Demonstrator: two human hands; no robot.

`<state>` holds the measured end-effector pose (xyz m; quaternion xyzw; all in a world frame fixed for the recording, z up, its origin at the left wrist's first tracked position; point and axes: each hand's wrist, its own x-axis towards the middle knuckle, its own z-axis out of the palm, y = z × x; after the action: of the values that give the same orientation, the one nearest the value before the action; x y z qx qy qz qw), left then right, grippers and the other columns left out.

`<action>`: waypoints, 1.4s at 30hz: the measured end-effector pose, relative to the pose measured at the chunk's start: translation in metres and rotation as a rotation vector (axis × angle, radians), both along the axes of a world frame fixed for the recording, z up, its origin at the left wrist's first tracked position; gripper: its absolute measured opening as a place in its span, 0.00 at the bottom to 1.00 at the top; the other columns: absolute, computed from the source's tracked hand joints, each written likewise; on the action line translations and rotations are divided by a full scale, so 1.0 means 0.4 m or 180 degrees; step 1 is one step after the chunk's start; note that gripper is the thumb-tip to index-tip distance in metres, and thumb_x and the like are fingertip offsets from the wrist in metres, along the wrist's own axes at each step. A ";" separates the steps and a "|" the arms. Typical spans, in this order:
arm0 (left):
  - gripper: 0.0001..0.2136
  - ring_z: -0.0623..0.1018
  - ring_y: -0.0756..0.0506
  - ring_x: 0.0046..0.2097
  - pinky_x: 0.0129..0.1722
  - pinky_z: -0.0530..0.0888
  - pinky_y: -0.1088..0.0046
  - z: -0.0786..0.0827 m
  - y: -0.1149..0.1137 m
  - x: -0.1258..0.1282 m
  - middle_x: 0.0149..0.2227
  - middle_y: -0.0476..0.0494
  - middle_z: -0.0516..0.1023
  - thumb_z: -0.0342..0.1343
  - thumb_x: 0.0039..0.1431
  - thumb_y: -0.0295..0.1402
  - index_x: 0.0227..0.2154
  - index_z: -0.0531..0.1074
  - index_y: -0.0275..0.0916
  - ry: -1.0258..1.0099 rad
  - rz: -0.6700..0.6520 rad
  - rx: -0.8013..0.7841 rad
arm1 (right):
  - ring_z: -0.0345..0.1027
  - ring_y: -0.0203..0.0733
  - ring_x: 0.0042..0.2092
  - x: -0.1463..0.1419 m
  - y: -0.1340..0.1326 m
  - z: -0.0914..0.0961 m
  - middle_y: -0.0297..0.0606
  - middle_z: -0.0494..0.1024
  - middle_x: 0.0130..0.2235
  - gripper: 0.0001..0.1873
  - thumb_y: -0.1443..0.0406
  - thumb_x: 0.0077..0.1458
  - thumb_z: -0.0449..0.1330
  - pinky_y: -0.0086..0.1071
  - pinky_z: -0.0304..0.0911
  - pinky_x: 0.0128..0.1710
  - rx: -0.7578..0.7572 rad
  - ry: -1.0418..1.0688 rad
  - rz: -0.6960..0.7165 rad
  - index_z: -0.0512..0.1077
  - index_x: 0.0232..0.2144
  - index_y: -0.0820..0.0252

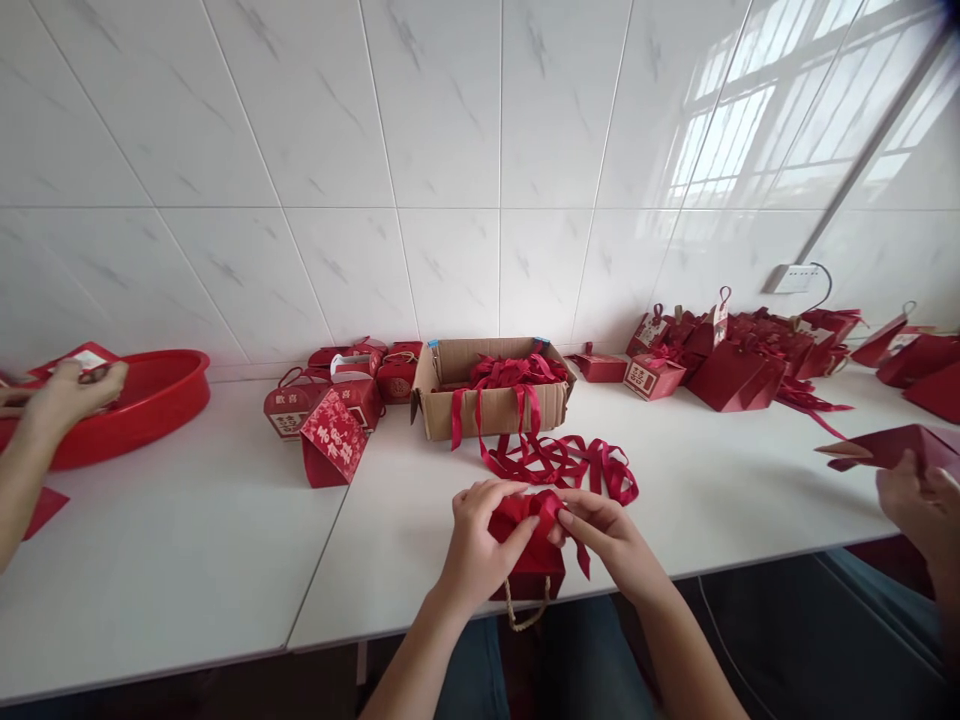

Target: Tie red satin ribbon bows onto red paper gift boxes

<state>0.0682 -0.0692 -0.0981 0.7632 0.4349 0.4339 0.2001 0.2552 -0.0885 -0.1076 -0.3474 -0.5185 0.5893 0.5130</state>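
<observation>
A small red gift box (534,565) with a rope handle rests at the near table edge between my hands. My left hand (480,540) grips its left side, fingers closed on the red ribbon (541,510) on top. From the right, my right hand (604,530) pinches the same ribbon, whose tail hangs down by the box. Loose red ribbons (570,462) lie just beyond, trailing from an open cardboard box (491,400) full of ribbon.
Finished red boxes (334,405) stand left of the cardboard box, and many more (735,360) pile at the back right. Another person's hand (71,395) reaches into a red basin (161,395) at left. A second person's hand (919,505) holds a red box at right.
</observation>
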 end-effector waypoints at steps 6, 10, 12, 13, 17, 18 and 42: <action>0.05 0.77 0.43 0.39 0.48 0.64 0.58 0.013 0.018 0.030 0.34 0.48 0.81 0.54 0.54 0.28 0.30 0.74 0.43 -0.0183 0.0157 -0.0085 | 0.68 0.35 0.29 -0.012 0.003 -0.002 0.35 0.78 0.28 0.22 0.56 0.56 0.60 0.29 0.64 0.31 0.0031 -0.0370 -0.0036 0.66 0.50 0.58; 0.05 0.76 0.42 0.40 0.47 0.67 0.60 0.016 0.022 0.017 0.34 0.46 0.80 0.54 0.53 0.29 0.30 0.74 0.42 -0.0275 0.0064 -0.0261 | 0.65 0.34 0.25 -0.039 0.016 -0.004 0.36 0.77 0.27 0.19 0.55 0.56 0.60 0.28 0.62 0.26 0.0104 -0.0819 -0.0039 0.71 0.45 0.61; 0.06 0.76 0.42 0.42 0.47 0.68 0.63 0.017 0.023 -0.001 0.36 0.46 0.79 0.53 0.52 0.30 0.32 0.74 0.42 -0.0365 -0.0074 -0.0395 | 0.64 0.33 0.24 -0.053 0.022 -0.006 0.37 0.76 0.27 0.16 0.54 0.55 0.60 0.28 0.61 0.23 0.0113 -0.0967 -0.0195 0.75 0.35 0.62; 0.08 0.75 0.42 0.44 0.48 0.67 0.64 0.013 0.024 -0.012 0.38 0.46 0.78 0.54 0.50 0.29 0.34 0.73 0.43 -0.0476 -0.0091 -0.0528 | 0.65 0.35 0.25 -0.058 0.024 -0.009 0.38 0.76 0.28 0.16 0.54 0.55 0.60 0.28 0.62 0.24 0.0172 -0.1000 -0.0343 0.75 0.32 0.62; 0.07 0.72 0.41 0.48 0.51 0.65 0.63 -0.028 0.039 -0.059 0.40 0.45 0.74 0.54 0.50 0.33 0.34 0.68 0.42 -0.0920 0.0269 -0.1200 | 0.70 0.43 0.41 -0.065 0.028 -0.022 0.42 0.76 0.38 0.10 0.58 0.55 0.61 0.33 0.66 0.40 0.0689 -0.0992 -0.0820 0.75 0.30 0.60; 0.07 0.73 0.41 0.46 0.48 0.66 0.64 -0.042 0.044 -0.067 0.38 0.45 0.73 0.55 0.52 0.36 0.33 0.67 0.42 -0.0925 0.0322 -0.1326 | 0.70 0.43 0.43 -0.064 0.028 -0.024 0.42 0.76 0.39 0.10 0.59 0.56 0.60 0.33 0.66 0.42 0.0750 -0.0984 -0.0771 0.75 0.31 0.60; 0.04 0.76 0.45 0.39 0.43 0.72 0.69 0.036 0.038 -0.105 0.34 0.45 0.77 0.53 0.59 0.31 0.31 0.73 0.42 -0.0216 -0.0792 -0.0543 | 0.71 0.45 0.33 -0.109 0.030 -0.001 0.40 0.78 0.28 0.05 0.64 0.52 0.57 0.35 0.64 0.33 0.0260 -0.1499 -0.1130 0.69 0.26 0.59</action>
<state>0.0261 -0.0539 -0.0838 0.7763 0.3653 0.3928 0.3311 0.2115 -0.0763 -0.1078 -0.5389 -0.5776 0.3723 0.4872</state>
